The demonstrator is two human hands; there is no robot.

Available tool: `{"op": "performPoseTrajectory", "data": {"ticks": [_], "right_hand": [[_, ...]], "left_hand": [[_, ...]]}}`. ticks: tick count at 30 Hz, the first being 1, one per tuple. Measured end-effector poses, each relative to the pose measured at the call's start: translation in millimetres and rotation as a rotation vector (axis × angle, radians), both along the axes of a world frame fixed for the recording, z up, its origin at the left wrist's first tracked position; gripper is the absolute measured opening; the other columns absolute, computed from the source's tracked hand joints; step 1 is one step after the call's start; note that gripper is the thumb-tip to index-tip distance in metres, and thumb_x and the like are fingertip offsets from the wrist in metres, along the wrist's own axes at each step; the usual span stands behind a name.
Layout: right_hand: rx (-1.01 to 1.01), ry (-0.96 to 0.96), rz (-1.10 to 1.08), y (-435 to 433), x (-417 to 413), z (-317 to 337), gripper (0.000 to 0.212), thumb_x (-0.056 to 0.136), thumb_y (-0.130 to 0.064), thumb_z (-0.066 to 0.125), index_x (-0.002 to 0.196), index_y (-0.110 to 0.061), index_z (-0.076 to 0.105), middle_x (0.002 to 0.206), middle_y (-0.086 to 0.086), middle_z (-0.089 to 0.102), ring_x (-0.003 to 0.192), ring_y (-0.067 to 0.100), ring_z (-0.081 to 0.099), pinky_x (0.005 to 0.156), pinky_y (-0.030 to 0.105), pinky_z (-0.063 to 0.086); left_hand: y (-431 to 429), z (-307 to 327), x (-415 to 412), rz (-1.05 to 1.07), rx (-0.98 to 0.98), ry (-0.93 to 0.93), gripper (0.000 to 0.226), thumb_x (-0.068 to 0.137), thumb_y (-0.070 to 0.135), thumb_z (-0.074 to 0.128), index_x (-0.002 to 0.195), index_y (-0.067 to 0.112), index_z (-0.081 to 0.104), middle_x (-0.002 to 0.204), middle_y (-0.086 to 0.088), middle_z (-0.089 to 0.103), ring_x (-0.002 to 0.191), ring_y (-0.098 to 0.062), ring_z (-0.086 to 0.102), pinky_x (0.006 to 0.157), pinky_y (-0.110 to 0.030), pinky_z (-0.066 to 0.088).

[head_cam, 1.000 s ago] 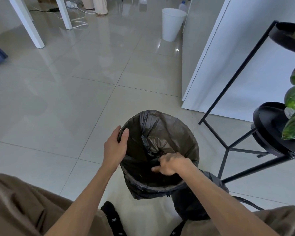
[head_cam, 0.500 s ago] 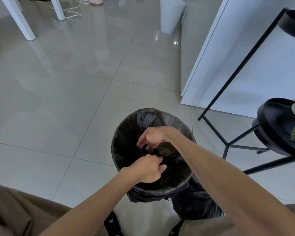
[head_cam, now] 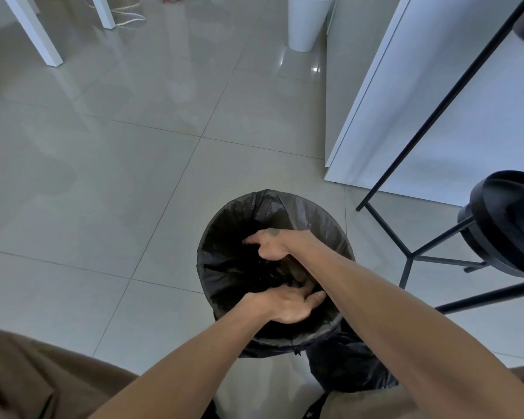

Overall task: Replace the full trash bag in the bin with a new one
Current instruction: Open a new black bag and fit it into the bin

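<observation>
Nearest the camera, just behind the bin (head_cam: pixel 263 370) on its right, the full bag (head_cam: pixel 350 365) is seen parked on the floor, touching the bin's side. So the old one is out, and the step in hand is judged to be the seating of the new liner (head_cam: pixel 285 207), which is already folded over the bin's rim.

Inside the near rim, the left hand (head_cam: pixel 288 303) is laid flat, fingers spread and pressed against the plastic, nothing gripped. Further in, toward the far wall, the right hand (head_cam: pixel 270 244) is loosely curled with a finger pointing left; whether plastic is pinched there cannot be told, the interior being too dark.

Against half a second ago, a change is noted: the left fist has been opened out, both hands have been pushed deeper, and the view has been tipped closer over the bin.

Next, the slack would need to be pressed down to the bottom and out to the walls, with the rim fold kept from being dragged in.

Beyond the bin, a black stand (head_cam: pixel 421 255) is seen to its right, and a white bin (head_cam: pixel 306 22) far across the floor.
</observation>
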State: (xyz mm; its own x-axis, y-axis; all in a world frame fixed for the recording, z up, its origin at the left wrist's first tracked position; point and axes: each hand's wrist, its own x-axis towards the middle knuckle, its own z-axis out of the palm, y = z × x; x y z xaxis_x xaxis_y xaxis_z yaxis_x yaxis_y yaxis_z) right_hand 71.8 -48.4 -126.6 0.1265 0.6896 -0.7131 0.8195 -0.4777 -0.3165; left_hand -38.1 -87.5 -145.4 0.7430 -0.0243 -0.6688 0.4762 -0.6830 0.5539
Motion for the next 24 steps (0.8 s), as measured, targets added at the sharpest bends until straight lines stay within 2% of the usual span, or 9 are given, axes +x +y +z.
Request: {"op": "performPoseTrajectory", "data": {"ticks": [3,5,6,8,10,12,15,18,24], "right_hand": [[0.194,-0.037,-0.003,-11,0,17,0.061,0.095,0.0,0.042,0.151,-0.022,0.042,0.159,0.008,0.039,0.145,0.026,0.037,0.119,0.041,0.032],[0.327,-0.092,0.037,-29,2,27,0.051,0.098,-0.005,0.047,0.147,-0.02,0.048,0.151,0.009,0.05,0.135,0.026,0.05,0.113,0.039,0.04],[0.351,-0.131,0.077,-39,3,31,0.048,0.098,-0.008,0.049,0.146,-0.019,0.05,0.148,0.009,0.054,0.13,0.026,0.055,0.11,0.038,0.044],[0.272,-0.259,0.193,-62,3,35,0.046,0.099,-0.022,0.054,0.145,-0.019,0.05,0.143,0.01,0.057,0.124,0.027,0.059,0.105,0.039,0.048],[0.104,-0.411,0.31,-78,0,30,0.06,0.096,-0.049,0.055,0.148,-0.019,0.044,0.153,0.008,0.047,0.138,0.029,0.046,0.114,0.044,0.038],[-0.02,-0.472,0.346,-86,-2,23,0.087,0.088,-0.071,0.048,0.156,-0.022,0.027,0.166,0.004,0.024,0.153,0.027,0.018,0.124,0.048,0.015],[-0.118,-0.518,0.339,-89,-1,13,0.107,0.076,-0.089,0.035,0.16,-0.029,0.006,0.169,0.001,0.0,0.155,0.026,-0.006,0.123,0.051,-0.008],[-0.15,-0.576,0.361,-93,4,5,0.114,0.071,-0.095,0.029,0.159,-0.032,-0.002,0.169,0.0,-0.008,0.154,0.027,-0.013,0.121,0.053,-0.014],[-0.106,-0.611,0.382,-99,14,-3,0.12,0.065,-0.099,0.028,0.158,-0.033,-0.008,0.168,0.001,-0.014,0.153,0.028,-0.017,0.119,0.051,-0.019]], "left_hand": [[3,18,-13,-0.131,0.184,-0.089,0.075,0.096,0.068,0.017,0.16,0.028,0.009,0.168,-0.007,0.01,0.154,-0.031,0.007,0.123,-0.05,0.007],[17,33,-29,-0.219,0.311,-0.125,0.081,0.094,0.069,0.031,0.159,0.025,0.012,0.166,-0.01,0.018,0.152,-0.031,0.015,0.123,-0.048,0.013],[28,39,-38,-0.247,0.381,-0.129,0.083,0.092,0.069,0.036,0.158,0.024,0.015,0.164,-0.011,0.023,0.15,-0.032,0.021,0.122,-0.048,0.016],[50,50,-53,-0.271,0.517,-0.11,0.087,0.09,0.072,0.04,0.158,0.021,0.02,0.163,-0.014,0.027,0.15,-0.033,0.022,0.123,-0.049,0.016],[63,55,-59,-0.281,0.601,-0.056,0.094,0.087,0.077,0.038,0.159,0.02,0.017,0.165,-0.015,0.019,0.153,-0.034,0.011,0.124,-0.05,0.008],[67,52,-57,-0.296,0.65,0.013,0.101,0.083,0.084,0.032,0.16,0.021,0.011,0.167,-0.015,0.01,0.154,-0.036,0.002,0.124,-0.052,0.0],[68,42,-54,-0.288,0.696,0.083,0.107,0.077,0.091,0.023,0.159,0.024,0.01,0.167,-0.015,0.01,0.154,-0.036,0.0,0.123,-0.054,-0.005],[73,33,-55,-0.286,0.738,0.113,0.109,0.074,0.093,0.018,0.159,0.025,0.011,0.167,-0.015,0.012,0.154,-0.036,0.001,0.121,-0.054,-0.006],[72,30,-55,-0.317,0.776,0.142,0.114,0.072,0.095,0.027,0.159,0.026,0.006,0.168,-0.015,0.005,0.153,-0.038,-0.003,0.12,-0.055,-0.009]]}}
